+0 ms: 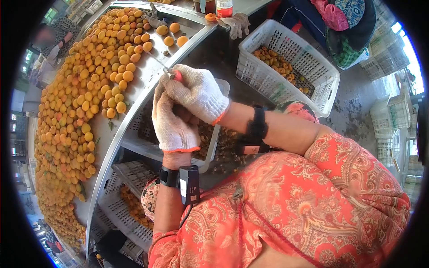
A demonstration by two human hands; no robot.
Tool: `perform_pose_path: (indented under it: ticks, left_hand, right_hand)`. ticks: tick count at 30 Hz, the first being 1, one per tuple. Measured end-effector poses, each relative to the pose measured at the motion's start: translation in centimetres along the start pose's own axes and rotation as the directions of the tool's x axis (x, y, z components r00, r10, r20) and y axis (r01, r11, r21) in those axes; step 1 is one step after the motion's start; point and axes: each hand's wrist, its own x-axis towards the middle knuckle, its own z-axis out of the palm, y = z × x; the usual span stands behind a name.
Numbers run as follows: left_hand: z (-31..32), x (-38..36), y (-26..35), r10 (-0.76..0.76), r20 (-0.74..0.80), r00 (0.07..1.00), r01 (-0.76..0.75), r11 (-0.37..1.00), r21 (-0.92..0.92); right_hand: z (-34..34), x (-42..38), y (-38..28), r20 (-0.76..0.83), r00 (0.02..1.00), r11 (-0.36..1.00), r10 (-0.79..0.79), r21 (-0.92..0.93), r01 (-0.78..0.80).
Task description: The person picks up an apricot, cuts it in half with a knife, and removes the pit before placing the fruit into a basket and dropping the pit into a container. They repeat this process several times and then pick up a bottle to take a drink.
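My right hand (196,91), in a whitish knit glove with soiled fingertips, is closed around a small knife with a red handle (178,76). Its thin blade points up and left, over the metal table's rim. Just below, my left hand (175,125), gloved alike, has its fingers curled and touches the right hand. Whatever lies inside the left fingers is hidden. Both hands are above a white plastic crate (207,161) with orange pieces in it, mostly covered by my hands and arms.
A large heap of apricots (85,85) covers much of the metal table (117,128) at left. Another crate (279,91) at upper right contains halved apricots. A spare glove (237,24) and a red-and-white container (224,8) are at the table's corner. Other people are nearby.
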Motion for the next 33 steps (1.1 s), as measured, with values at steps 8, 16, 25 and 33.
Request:
perform_pose_path:
  ticks: [8, 16, 25, 33]
  left_hand:
    - [-0.3, 0.1, 0.8, -0.085, -0.068, 0.994, 0.091, 0.990, 0.105]
    - [-2.3, 1.3, -0.4, 0.131, 0.094, 0.987, -0.153, 0.948, 0.279]
    - [-3.4, 2.6, -2.0, 0.112, -0.039, 0.993, -0.086, 0.911, 0.403]
    - [-3.7, 3.2, -2.0, -0.225, -0.187, 0.956, 0.255, 0.955, 0.153]
  right_hand:
    - [0.6, -0.1, -0.2, 0.021, 0.993, 0.992, -0.118, -0.045, 0.119]
    - [0.9, 0.0, 0.5, -0.071, 0.994, 0.994, 0.086, -0.061, -0.091]
    - [0.9, 0.4, 2.2, 0.001, 0.967, 0.947, 0.256, -0.202, -0.250]
    - [1.1, 0.2, 2.2, 0.039, 0.984, 0.927, 0.174, -0.344, -0.150]
